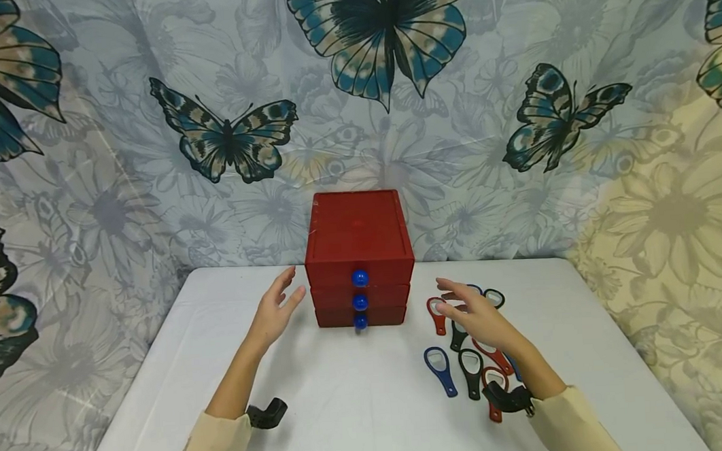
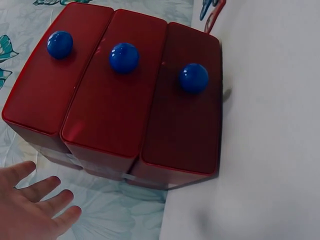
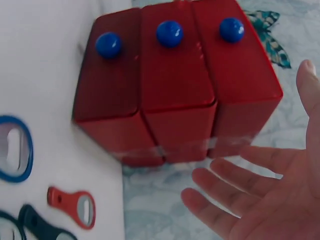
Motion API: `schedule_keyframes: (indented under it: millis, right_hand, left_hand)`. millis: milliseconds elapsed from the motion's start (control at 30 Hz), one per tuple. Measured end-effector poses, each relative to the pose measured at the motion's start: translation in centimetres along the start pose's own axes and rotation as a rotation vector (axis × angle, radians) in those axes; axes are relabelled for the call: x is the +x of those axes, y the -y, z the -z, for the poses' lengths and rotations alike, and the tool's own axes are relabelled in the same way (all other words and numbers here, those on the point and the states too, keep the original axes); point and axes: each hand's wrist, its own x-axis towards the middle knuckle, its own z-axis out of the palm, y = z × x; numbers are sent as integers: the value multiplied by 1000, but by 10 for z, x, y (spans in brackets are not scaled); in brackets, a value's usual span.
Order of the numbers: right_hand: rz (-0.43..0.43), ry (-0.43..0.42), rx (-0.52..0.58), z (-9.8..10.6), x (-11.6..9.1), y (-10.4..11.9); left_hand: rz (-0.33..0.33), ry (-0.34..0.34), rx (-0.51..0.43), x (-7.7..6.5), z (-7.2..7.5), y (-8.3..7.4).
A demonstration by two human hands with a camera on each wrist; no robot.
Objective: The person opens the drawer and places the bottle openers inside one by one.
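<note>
The left hand (image 1: 274,315), fingers loosely spread and holding nothing, hovers beside a red three-drawer box (image 1: 357,225) with blue knobs (image 1: 360,278), which stands toward the back of the white desk (image 1: 352,403); the right hand (image 1: 476,315), likewise spread and empty, hovers near assorted bottle openers (image 1: 473,386).

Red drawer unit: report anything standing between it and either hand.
Nothing visible blocks the left hand or right hand from the drawer unit; a red ring-headed tool lies on the table near the right hand.

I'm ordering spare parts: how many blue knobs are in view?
3, down the front of the red cabinet: top knob, middle knob, bottom knob.
</note>
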Motion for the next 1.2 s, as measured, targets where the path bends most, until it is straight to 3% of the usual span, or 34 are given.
schedule_keyframes:
  millis: [200,467,800,1200]
  right_hand:
    - [28,-11,98,-2,9,11]
    - [-38,42,265,-11,22,26]
    - [-87,73,431,-36,45,47]
    - [-181,64,521,-69,67,62]
  left_hand:
    - [-36,-22,-56,6,-2,-10]
    - [-38,-65,-128,18,-5,-18]
    - [39,-154,-178,29,-10,-30]
    - [125,-219,-199,38,-17,-34]
